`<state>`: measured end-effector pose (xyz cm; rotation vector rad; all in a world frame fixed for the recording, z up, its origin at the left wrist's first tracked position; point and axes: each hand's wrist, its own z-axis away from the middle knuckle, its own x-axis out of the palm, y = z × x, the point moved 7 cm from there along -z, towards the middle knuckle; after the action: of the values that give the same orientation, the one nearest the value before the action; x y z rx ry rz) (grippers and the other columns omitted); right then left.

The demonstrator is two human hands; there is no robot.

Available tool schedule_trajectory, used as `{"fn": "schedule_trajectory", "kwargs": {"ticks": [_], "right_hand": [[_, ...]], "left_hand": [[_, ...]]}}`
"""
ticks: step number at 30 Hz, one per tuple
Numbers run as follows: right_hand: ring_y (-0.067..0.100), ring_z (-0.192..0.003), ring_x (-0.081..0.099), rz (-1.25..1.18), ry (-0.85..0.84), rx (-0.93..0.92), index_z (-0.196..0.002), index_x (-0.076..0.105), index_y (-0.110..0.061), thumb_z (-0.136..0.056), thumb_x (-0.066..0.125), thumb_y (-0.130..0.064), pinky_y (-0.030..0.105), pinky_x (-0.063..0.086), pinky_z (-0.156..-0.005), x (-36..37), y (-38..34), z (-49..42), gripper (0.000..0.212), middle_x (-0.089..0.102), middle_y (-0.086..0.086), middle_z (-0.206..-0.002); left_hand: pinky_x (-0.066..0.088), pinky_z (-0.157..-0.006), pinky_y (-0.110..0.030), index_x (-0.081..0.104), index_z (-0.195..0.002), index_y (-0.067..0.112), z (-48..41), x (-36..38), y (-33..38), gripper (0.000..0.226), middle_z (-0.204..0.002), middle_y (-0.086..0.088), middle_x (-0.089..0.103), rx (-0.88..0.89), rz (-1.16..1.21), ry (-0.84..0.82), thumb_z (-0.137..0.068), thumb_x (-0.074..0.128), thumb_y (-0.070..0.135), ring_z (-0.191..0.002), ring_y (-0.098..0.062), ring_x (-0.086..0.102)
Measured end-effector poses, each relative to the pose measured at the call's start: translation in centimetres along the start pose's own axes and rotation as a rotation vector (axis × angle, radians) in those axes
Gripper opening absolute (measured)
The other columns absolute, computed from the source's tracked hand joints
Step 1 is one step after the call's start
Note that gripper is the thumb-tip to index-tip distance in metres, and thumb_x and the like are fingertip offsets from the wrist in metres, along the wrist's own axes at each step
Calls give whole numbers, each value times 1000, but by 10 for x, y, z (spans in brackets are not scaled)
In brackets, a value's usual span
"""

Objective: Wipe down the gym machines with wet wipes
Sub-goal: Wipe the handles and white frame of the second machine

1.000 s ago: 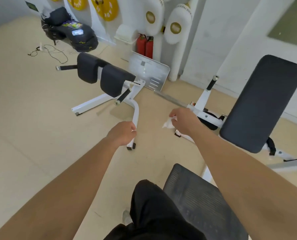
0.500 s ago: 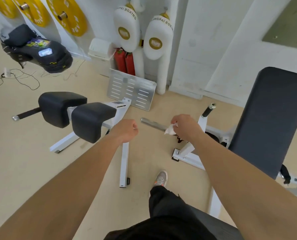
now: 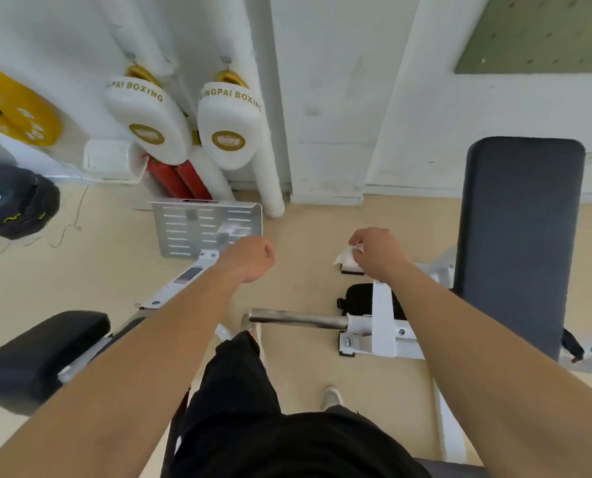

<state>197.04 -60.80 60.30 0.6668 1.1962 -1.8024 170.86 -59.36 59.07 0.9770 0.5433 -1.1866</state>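
Pinching wet wipe (image 3: 345, 257), right hand (image 3: 373, 253) is held at 1 o'clock, ready for bench frame (image 3: 382, 319); left hand (image 3: 249, 258) fisted, nothing seen held.

To my left lies the padded bench (image 3: 42, 353), with its metal footplate (image 3: 206, 229) ahead near the wall. To my right stands the backrest pad (image 3: 518, 243); a steel bar (image 3: 298, 319) lies between both machines. Two boxing pads (image 3: 187, 125) hang on the wall behind the footplate.
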Motion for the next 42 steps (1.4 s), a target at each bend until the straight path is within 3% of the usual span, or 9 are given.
{"fn": "schedule_trajectory", "kwargs": {"ticks": [2, 8, 12, 17, 23, 26, 36, 42], "right_hand": [[27, -97, 65, -67, 44, 98, -122, 65, -22, -96, 46, -12, 44, 58, -85, -15, 13, -20, 34, 60, 0, -126], [21, -106, 63, -160, 226, 371, -125, 65, -19, -97, 49, -12, 34, 53, -90, -47, 35, -60, 33, 65, 2, -125], [24, -110, 62, -221, 328, 567, -125, 65, -18, -97, 48, -12, 38, 53, -96, -58, 32, -66, 33, 65, 5, -126], [22, -112, 62, -260, 381, 647, -128, 63, -18, -101, 48, -16, 37, 53, -99, -70, 27, -65, 32, 64, 3, -127], [19, -105, 63, -296, 492, 741, -128, 64, -20, -101, 49, -16, 31, 53, -93, -69, 60, -49, 31, 65, 2, -122], [19, -100, 62, -313, 503, 809, -125, 65, -21, -101, 49, -16, 35, 55, -92, -58, 78, -43, 30, 64, 3, -120], [22, -108, 59, -459, 531, 1075, -123, 67, -17, -100, 47, -12, 28, 46, -84, -40, 120, -89, 31, 64, 5, -124], [23, -116, 58, -541, 551, 1096, -123, 67, -15, -100, 49, -14, 32, 47, -95, -53, 126, -135, 30, 65, 4, -125]], "left_hand": [[52, -89, -37, 64, -107, 22, -48, -13, 20, 17, -109, 3, 64, 79, -59, -39, -97, 51, 27, -96, -18, 61], [51, -92, -38, 66, -106, 23, -182, -49, 93, 19, -110, 3, 67, 371, -242, -164, -95, 51, 27, -101, -21, 62], [52, -93, -39, 65, -109, 24, -238, -60, 128, 19, -112, 3, 66, 517, -354, -282, -95, 53, 30, -101, -19, 62], [51, -94, -37, 66, -113, 16, -260, -53, 164, 22, -112, -1, 66, 610, -429, -389, -97, 53, 27, -103, -23, 62], [49, -94, -33, 65, -113, 20, -257, -15, 208, 21, -112, 2, 63, 685, -436, -450, -97, 56, 28, -105, -21, 60], [49, -92, -32, 65, -116, 19, -260, 2, 229, 23, -111, 3, 62, 737, -439, -488, -97, 56, 29, -102, -18, 58], [47, -96, -32, 65, -118, 20, -360, 52, 296, 25, -123, -3, 66, 886, -694, -618, -97, 57, 30, -112, -23, 60], [50, -95, -36, 66, -115, 20, -393, 70, 321, 22, -118, -2, 68, 963, -746, -691, -98, 55, 29, -107, -23, 61]]}}
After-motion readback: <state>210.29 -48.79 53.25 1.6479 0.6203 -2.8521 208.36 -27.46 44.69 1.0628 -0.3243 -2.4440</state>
